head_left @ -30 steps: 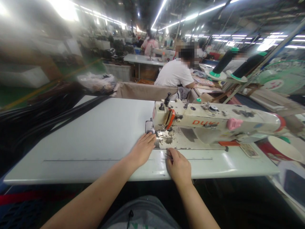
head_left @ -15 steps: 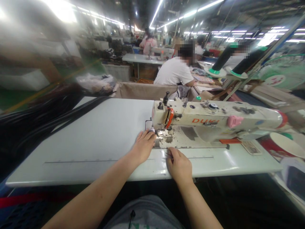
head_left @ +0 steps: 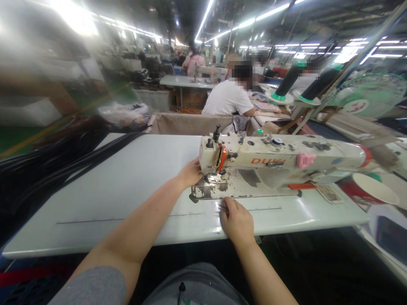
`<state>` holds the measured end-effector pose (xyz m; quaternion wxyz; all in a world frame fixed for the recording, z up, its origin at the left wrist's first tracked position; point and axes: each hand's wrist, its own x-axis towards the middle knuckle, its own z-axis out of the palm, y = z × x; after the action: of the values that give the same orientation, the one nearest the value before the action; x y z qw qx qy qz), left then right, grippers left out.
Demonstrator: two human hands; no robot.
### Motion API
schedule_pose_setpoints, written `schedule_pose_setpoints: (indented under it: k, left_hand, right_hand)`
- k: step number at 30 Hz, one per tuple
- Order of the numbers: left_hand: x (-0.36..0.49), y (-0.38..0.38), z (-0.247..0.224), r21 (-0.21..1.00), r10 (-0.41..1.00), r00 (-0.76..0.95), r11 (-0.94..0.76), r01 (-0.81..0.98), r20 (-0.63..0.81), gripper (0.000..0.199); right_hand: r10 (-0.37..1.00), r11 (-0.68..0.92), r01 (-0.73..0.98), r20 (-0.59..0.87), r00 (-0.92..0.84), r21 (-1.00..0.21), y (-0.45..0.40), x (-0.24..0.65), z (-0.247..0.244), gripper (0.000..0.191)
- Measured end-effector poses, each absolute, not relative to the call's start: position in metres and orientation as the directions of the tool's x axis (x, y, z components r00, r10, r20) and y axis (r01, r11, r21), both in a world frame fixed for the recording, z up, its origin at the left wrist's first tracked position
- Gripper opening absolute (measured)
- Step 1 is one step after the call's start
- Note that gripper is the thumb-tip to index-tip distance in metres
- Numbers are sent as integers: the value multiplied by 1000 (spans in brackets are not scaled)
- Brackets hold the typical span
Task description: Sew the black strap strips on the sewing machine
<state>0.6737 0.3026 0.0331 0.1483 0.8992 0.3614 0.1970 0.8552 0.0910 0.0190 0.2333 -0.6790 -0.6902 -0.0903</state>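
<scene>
A white sewing machine (head_left: pixel 270 154) with orange lettering stands on a pale table (head_left: pixel 127 186). My left hand (head_left: pixel 190 173) reaches to the left rear of the machine's head, beside the needle area; its fingertips are hidden behind the head, so what they touch cannot be made out. In front of the worn metal bed (head_left: pixel 210 191), my right hand (head_left: pixel 239 218) rests closed at the table's front part. Two thin dark prongs stick out from its fingers to the left, looking like tweezers (head_left: pixel 223 207), mostly covered by the hand.
Black strips (head_left: pixel 104 150) hang over the table's left side. Two black thread cones (head_left: pixel 288 82) stand at the back right near a green fan (head_left: pixel 365 95). A cloth-lined bin (head_left: pixel 187 123) is behind the table, with a person in white (head_left: pixel 224 97) beyond.
My left hand has moved away from me, from in front of the needle area to behind the machine's head. My right hand stays nearly in place. The view has shifted slightly.
</scene>
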Motion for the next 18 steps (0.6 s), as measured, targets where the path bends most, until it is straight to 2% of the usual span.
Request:
schedule_pose_setpoints:
  k: [5,11,14,18]
  left_hand:
    - [672,300,35,333,705,651,-708,622,282,35]
    - [657,288,35,304,753,625,-657,690,207,25]
    - [650,282,36,386,770,601,-632,672,213,14]
    - [648,279,35,532,826,519,-547,646,219,12]
  right_hand:
    - [890,64,978,455,33,-197,90,855,18,31]
    - [891,62,976,452,41,-211,92,855,18,30]
    - [894,66,974,447,40,-218,92,854,18,29]
    - [891,60,972,452,50,-225,91,854,18,29]
